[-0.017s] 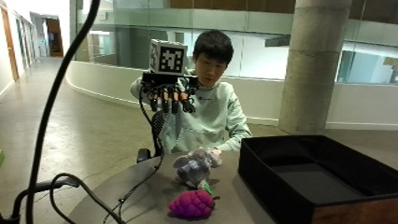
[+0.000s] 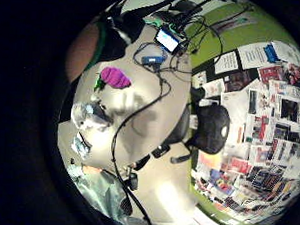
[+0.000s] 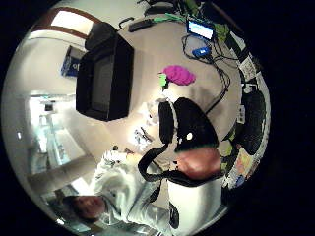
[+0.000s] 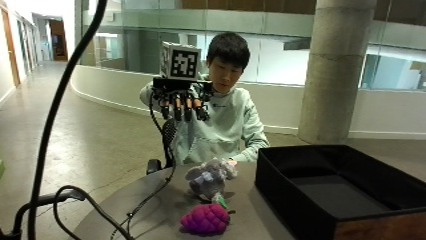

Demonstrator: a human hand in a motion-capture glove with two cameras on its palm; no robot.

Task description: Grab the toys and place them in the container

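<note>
Starting first pick, by my judgement: right hand (image 4: 181, 102) raised high above table (image 4: 153, 200), fingers hanging straight and apart, holding nothing. Purple toy (image 4: 206, 218) and grey plush toy (image 4: 208, 179) lie on table, just beside black container (image 4: 333, 192), nothing seen inside it. Next move needs lowering hand onto one toy, then closing fingers round it.

Office atrium, concrete column (image 4: 341, 70), glass walls (image 4: 279, 50)

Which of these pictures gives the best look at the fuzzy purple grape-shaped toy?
The outside view: the purple grape-shaped plush toy lies near and unblocked on the round grey table. Both palm views show it too, only small and far off.
</note>
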